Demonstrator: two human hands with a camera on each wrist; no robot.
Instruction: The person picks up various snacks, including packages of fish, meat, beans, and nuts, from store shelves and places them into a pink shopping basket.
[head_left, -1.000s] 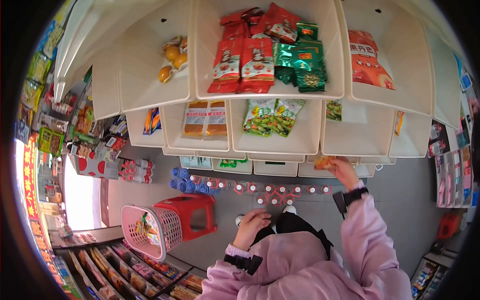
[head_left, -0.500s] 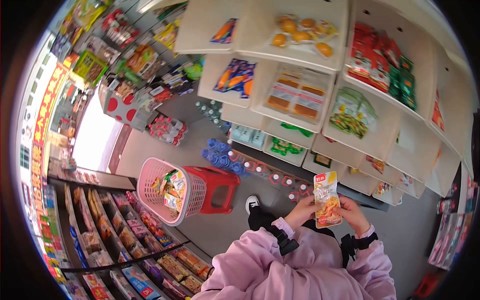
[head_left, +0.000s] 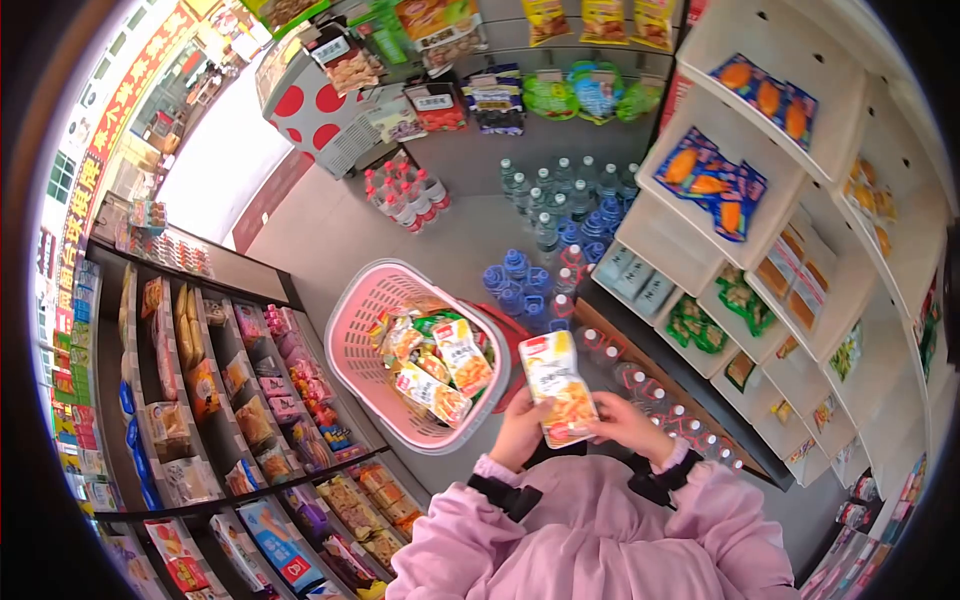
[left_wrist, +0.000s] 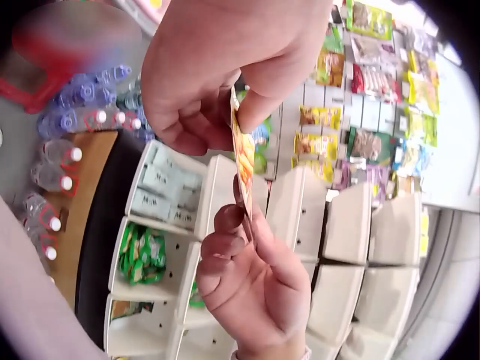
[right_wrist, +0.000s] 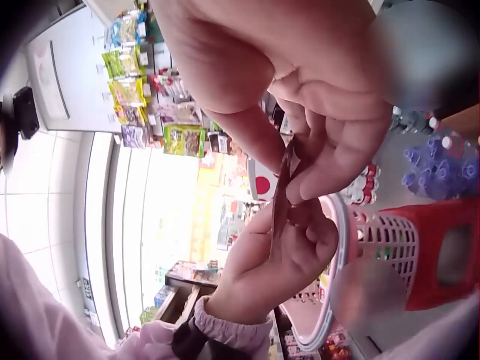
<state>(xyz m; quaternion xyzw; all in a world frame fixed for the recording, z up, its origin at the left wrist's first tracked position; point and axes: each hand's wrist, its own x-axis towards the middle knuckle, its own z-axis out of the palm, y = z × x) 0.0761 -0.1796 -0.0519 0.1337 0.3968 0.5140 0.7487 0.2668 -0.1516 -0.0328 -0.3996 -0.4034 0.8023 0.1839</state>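
A flat snack packet [head_left: 556, 386], white and orange with a red label, is held upright in front of the body. My left hand [head_left: 520, 430] pinches its left edge, and my right hand [head_left: 634, 428] grips the lower right edge. Seen edge-on in the left wrist view, the packet [left_wrist: 244, 161] runs thin between thumbs and fingers of both hands. Just left of the hands stands a pink plastic basket [head_left: 352, 335], with several snack packets [head_left: 462, 357] inside, some of like print.
The basket rests on a red stool [head_left: 512, 345]. Bottled drinks [head_left: 640, 385] line the floor along the white shelf bins [head_left: 665, 240] at right. Slanted snack racks [head_left: 215, 380] fill the left side. Hanging packets [head_left: 495, 100] cover the far wall.
My right hand brought the packet out from the lower bins, and my left hand joined it. Body and view have turned left, and both hands with the packet are now close beside the basket.
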